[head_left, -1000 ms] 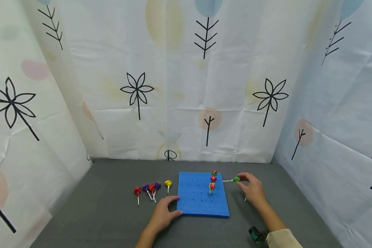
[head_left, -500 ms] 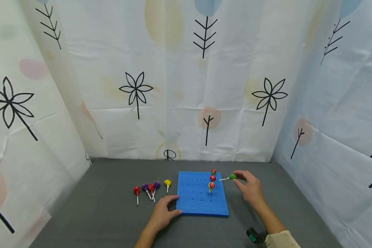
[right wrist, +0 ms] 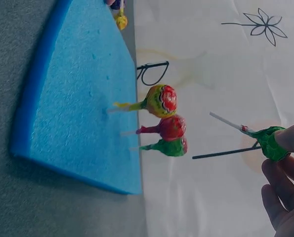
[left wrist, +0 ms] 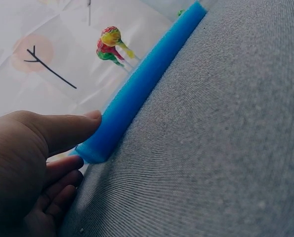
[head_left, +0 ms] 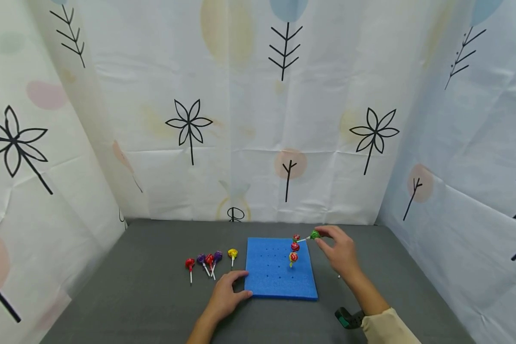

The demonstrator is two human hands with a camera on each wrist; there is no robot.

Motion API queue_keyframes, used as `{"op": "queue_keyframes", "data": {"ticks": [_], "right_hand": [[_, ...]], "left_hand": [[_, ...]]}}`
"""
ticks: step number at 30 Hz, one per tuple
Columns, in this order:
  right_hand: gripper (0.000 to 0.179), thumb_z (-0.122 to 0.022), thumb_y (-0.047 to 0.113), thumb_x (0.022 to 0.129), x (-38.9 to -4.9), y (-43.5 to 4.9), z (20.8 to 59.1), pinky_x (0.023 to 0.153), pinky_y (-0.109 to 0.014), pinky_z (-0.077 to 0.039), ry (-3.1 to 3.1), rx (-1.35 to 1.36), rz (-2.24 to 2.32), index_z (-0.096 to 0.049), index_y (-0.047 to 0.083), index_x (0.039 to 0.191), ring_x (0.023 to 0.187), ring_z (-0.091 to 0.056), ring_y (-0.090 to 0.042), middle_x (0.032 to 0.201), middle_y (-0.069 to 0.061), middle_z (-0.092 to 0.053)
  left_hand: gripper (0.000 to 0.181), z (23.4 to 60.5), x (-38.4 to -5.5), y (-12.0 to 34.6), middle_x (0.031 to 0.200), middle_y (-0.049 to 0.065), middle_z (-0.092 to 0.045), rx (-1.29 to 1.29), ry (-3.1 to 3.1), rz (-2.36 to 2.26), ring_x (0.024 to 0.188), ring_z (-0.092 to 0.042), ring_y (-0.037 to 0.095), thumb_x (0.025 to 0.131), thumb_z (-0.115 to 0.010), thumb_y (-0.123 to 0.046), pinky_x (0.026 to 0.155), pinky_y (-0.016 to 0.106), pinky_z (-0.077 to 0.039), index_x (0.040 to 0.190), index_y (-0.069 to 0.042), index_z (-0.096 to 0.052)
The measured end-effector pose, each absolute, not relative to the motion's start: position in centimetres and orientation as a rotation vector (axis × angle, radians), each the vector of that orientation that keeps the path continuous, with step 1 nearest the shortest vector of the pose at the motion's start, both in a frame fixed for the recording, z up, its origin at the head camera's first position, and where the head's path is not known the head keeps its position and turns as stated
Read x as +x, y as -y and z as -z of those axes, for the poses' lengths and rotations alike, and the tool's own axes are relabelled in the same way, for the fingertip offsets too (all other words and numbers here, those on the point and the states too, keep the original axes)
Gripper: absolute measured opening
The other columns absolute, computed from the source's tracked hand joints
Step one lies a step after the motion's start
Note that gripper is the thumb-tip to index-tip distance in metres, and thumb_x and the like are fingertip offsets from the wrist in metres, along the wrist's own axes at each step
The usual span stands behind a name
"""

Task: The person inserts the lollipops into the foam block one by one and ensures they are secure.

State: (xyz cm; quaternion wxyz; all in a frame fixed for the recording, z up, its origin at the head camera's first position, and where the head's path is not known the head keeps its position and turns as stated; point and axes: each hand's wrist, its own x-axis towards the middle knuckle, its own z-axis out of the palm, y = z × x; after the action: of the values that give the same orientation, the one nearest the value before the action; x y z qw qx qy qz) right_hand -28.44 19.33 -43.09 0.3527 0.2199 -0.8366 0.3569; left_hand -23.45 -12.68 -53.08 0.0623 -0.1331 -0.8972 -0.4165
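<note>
My right hand [head_left: 341, 251] pinches a green-wrapped lollipop [right wrist: 270, 143] by its head, above the far right corner of a blue foam board [head_left: 268, 265]. Its white stick points left, slightly downward in the head view. Three lollipops stand upright in the board's right column: a yellow-and-red one [right wrist: 161, 100] nearest, a red one [right wrist: 172, 127] behind it, and a red-and-green one [right wrist: 172, 147] farthest back. At the board's near left corner my left hand [head_left: 225, 296] holds the foam, thumb [left wrist: 90, 121] against its edge and the other fingers around the corner.
Left of the board lie a yellow lollipop [head_left: 232, 253], a red one [head_left: 190, 263] and a cluster of purple and red lollipops [head_left: 209, 260]. Small holes dot the foam. A black device [head_left: 348, 317] sits by the right sleeve. Patterned cloth [head_left: 241, 181] walls the grey table [head_left: 163, 306].
My right hand has carried the green lollipop leftward and up toward the board's far right corner, raising it and tilting its stick downward. The left hand stays on the board.
</note>
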Motion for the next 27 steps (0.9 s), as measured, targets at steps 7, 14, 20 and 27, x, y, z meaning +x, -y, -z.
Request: {"op": "queue_keyframes", "data": {"ticks": [7,14,20,27], "right_hand": [[0.031,-0.080,-0.001,0.078,-29.0,-17.7,42.7,0.078,-0.049,-0.053,2.181,0.618,-0.925,-0.068,0.002,0.106,0.090,-0.063,-0.024,0.097,-0.008,-0.067],[0.028,-0.079,0.005,0.081,-29.5,-16.3,42.9,0.082,-0.045,-0.052,2.284,0.632,-0.886,-0.068,0.006,0.107,0.097,-0.060,-0.025,0.101,-0.006,-0.066],[0.025,-0.079,0.003,0.079,-30.3,-15.4,43.4,0.082,-0.045,-0.050,2.302,0.701,-0.852,-0.069,0.007,0.102,0.097,-0.058,-0.025,0.098,-0.004,-0.067],[0.022,-0.080,0.003,0.078,-31.3,-14.6,44.4,0.078,-0.045,-0.050,2.295,0.750,-0.810,-0.069,0.007,0.097,0.091,-0.058,-0.024,0.096,-0.004,-0.068]], "left_hand": [[0.051,53.2,-23.5,12.6,0.124,0.012,-0.062,-0.391,2.711,1.258,0.117,-0.053,0.035,0.079,-0.080,-0.032,0.096,0.057,-0.040,0.123,-0.010,-0.065],[0.051,53.1,-23.5,12.6,0.124,0.012,-0.062,-0.400,2.711,1.257,0.116,-0.053,0.036,0.079,-0.080,-0.032,0.096,0.057,-0.040,0.122,-0.011,-0.065],[0.051,53.0,-23.4,12.5,0.124,0.012,-0.062,-0.401,2.712,1.269,0.117,-0.053,0.036,0.079,-0.080,-0.031,0.096,0.057,-0.040,0.122,-0.010,-0.065],[0.051,53.1,-23.4,12.6,0.124,0.012,-0.062,-0.391,2.711,1.279,0.117,-0.053,0.036,0.080,-0.080,-0.031,0.096,0.057,-0.040,0.123,-0.010,-0.065]]}}
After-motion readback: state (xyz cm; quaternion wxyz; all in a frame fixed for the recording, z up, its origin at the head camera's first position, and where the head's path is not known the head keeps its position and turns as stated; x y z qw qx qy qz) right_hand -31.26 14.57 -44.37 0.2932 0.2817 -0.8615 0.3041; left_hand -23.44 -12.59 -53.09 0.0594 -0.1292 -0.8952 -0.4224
